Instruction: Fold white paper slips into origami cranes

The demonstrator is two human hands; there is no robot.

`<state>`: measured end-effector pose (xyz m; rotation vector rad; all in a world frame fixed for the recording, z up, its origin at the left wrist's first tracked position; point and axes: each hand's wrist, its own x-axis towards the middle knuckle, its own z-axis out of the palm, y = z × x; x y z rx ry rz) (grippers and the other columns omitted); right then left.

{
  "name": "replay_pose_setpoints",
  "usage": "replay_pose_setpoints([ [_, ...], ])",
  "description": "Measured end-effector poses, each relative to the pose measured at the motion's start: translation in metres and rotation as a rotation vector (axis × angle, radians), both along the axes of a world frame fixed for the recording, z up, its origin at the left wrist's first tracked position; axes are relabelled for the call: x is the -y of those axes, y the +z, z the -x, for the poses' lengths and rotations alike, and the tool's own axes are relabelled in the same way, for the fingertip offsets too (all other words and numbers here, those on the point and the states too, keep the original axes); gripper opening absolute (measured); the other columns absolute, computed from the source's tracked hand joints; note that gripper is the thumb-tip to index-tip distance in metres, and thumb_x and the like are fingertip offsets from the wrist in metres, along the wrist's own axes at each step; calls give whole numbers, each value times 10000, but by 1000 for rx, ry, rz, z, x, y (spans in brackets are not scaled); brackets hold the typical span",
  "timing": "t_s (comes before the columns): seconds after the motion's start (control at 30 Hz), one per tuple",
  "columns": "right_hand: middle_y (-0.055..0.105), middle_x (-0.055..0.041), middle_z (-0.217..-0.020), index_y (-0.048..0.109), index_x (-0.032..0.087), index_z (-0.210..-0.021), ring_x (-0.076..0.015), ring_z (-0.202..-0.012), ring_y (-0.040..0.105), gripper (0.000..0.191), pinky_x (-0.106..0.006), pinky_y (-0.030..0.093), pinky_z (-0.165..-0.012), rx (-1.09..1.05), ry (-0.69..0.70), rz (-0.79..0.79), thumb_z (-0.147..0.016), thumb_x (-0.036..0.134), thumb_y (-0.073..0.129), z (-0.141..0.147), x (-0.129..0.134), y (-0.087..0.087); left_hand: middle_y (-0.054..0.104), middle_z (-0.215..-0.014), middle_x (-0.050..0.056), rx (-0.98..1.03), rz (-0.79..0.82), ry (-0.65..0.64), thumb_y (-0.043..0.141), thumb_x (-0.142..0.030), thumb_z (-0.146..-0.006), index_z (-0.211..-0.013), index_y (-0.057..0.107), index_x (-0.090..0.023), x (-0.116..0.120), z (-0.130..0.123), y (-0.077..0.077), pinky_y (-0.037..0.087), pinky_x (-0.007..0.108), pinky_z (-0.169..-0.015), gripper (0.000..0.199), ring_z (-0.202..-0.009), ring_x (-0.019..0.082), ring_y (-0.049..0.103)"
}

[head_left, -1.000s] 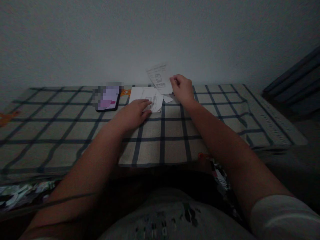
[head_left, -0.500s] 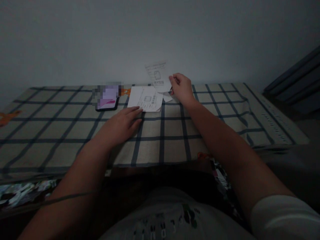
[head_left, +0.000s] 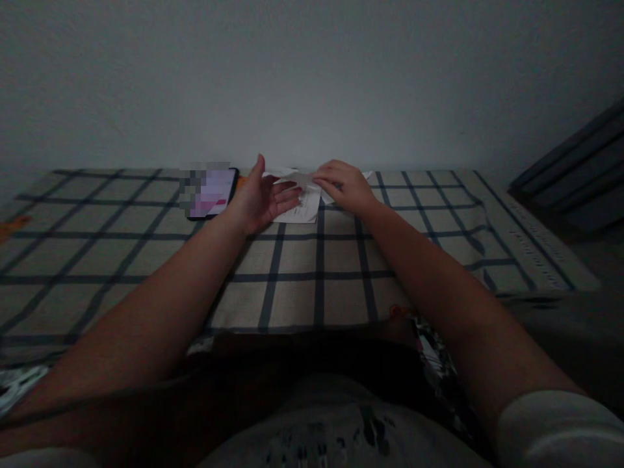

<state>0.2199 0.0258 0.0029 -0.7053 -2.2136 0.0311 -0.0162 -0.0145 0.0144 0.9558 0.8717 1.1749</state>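
Observation:
A printed white sheet of paper is pinched at its right side by my right hand, tilted just above a stack of similar sheets. My left hand is turned palm up with its fingers spread, at the left side of the sheets. Its fingers reach over the stack and lie close under the raised sheet; whether they touch it I cannot tell. Part of another white paper shows beneath my right hand.
A phone with a lit screen, partly pixelated, lies left of my left hand. The checked cloth covers the table, which stands against a grey wall. Dark slatted panels are at the far right.
My right hand has lowered the pinched sheet from upright to a shallow tilt over the stack. My left hand has lifted off the stack's near edge, moved right and turned palm up.

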Motion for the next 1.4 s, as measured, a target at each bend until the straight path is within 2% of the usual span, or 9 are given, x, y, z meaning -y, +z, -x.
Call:
replay_pose_setpoints([
  [0.07,748,-113,-1184,789,246,-1210,-265,-1123,661,417,-460,503,-1021,73,43,0,-1067,487,479,2,-1,-3,733,-1327,183,88,17,-27,487,-661,-999,-1316,682,-178,4,1,3,620,415,-1019,609,-1299,328,687],
  [0.2,733,-118,-1227,819,229,-1143,-280,-1159,642,345,-484,459,-1036,141,50,-10,-1019,430,568,5,-2,-10,767,-1287,131,184,66,35,514,-270,-1031,-1363,646,-154,8,2,4,627,401,-1027,376,-1295,273,695],
  [0.4,694,-136,-1301,806,195,-1136,-310,-1239,595,310,-503,383,-1072,203,8,26,-918,369,672,6,10,-7,774,-1285,121,215,153,167,536,-57,-969,-1375,622,-145,10,-5,0,638,388,-1027,424,-1248,253,725],
  [0.6,699,-124,-1234,799,215,-1084,-334,-1222,560,441,-533,312,-1099,296,-38,41,-901,607,717,18,29,7,733,-1366,147,164,50,127,546,-74,-951,-1362,615,-147,7,-6,-6,604,471,-1098,423,-1357,305,658],
  [0.77,733,-114,-1129,788,212,-926,-318,-1156,596,381,-539,359,-1081,274,-57,90,-1004,533,596,19,23,1,708,-1398,176,89,-1,56,553,-137,-929,-1354,606,-129,3,-2,-10,596,539,-1103,428,-1406,349,612],
  [0.93,696,-88,-1009,722,219,-862,-253,-1016,624,244,-451,484,-984,19,-54,161,-986,406,627,13,4,-8,729,-1359,169,50,23,12,605,-183,-885,-1294,648,-131,4,2,-7,617,514,-1074,414,-1347,348,656],
  [1.1,653,-110,-1160,708,204,-867,-247,-1112,613,171,-396,529,-919,-227,-125,259,-841,364,763,13,-3,-11,744,-1329,171,49,31,-10,654,-244,-881,-1229,679,-136,6,2,-5,651,482,-1006,365,-1238,326,720],
  [1.3,680,-20,-814,681,208,-875,-177,-757,606,232,-357,519,-778,-367,-89,493,-854,434,728,21,1,-11,790,-1201,137,4,-26,-38,693,-565,-910,-1222,699,-198,9,1,-5,663,467,-959,482,-1220,338,729],
  [1.4,694,-18,-822,674,212,-876,-177,-757,624,239,-347,515,-747,-423,-77,519,-834,435,748,23,4,-9,781,-1232,136,-36,-80,-35,820,-505,-828,-1181,714,-196,12,-2,-7,655,456,-973,481,-1225,328,722],
])
